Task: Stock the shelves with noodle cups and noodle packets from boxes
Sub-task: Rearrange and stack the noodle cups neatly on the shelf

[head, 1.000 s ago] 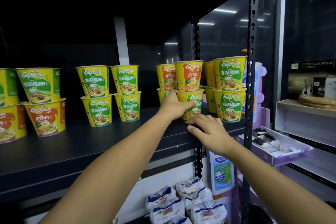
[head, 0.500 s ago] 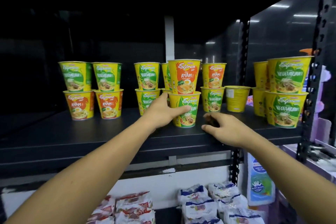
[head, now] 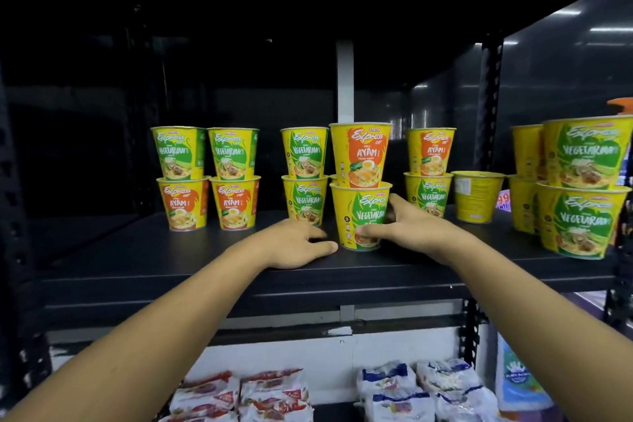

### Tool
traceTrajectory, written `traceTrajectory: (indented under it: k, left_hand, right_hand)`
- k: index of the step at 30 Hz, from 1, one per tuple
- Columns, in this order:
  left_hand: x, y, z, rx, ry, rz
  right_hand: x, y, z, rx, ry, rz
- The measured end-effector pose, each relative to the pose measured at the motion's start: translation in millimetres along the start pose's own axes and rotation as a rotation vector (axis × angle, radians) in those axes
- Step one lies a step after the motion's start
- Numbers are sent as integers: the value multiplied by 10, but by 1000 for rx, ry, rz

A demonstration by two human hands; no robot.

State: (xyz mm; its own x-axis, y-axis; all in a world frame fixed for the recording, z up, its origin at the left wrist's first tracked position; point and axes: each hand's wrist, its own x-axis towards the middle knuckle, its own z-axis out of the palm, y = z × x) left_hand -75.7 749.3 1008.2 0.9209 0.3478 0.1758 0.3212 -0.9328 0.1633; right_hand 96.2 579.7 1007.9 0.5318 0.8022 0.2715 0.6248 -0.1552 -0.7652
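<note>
A two-cup stack stands near the front of the black shelf: a green Vegetarian noodle cup with an orange Ayam noodle cup on top. My right hand grips the lower cup, thumb across its front and fingers round its right side. My left hand rests flat on the shelf just left of the cup's base, fingers relaxed, holding nothing.
More two-cup stacks line the shelf: two at the left, one behind, one right of centre, a single cup, and large stacks at far right. Noodle packets lie on the shelf below. A black upright stands at right.
My left hand let go of the lower cup and dropped onto the shelf. My right hand rose from the shelf edge and took hold of that cup. The view shifted left.
</note>
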Motion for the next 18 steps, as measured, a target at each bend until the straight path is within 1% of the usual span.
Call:
traceTrajectory:
  k: [5,8,12,13,15,18]
  left_hand:
    - [31,-68,52,-65,25,-20]
    - [53,-94,64,-86,62,-60]
    - [61,-125,72,-123,100,-66]
    - [66,-144,69,-143,130,-77]
    - [72,-188,39,-212,242,-116]
    - [70,-174,-98,-369,472,-138]
  right_hand:
    - [46,46,171,13,90,-49]
    - [38,86,191,1,87,-65]
    - [5,128,169,28,58,-81]
    - [6,140,166,34,61,-82]
    - [10,145,166,33,60,-82]
    - [-7,107,177,4,53,-89]
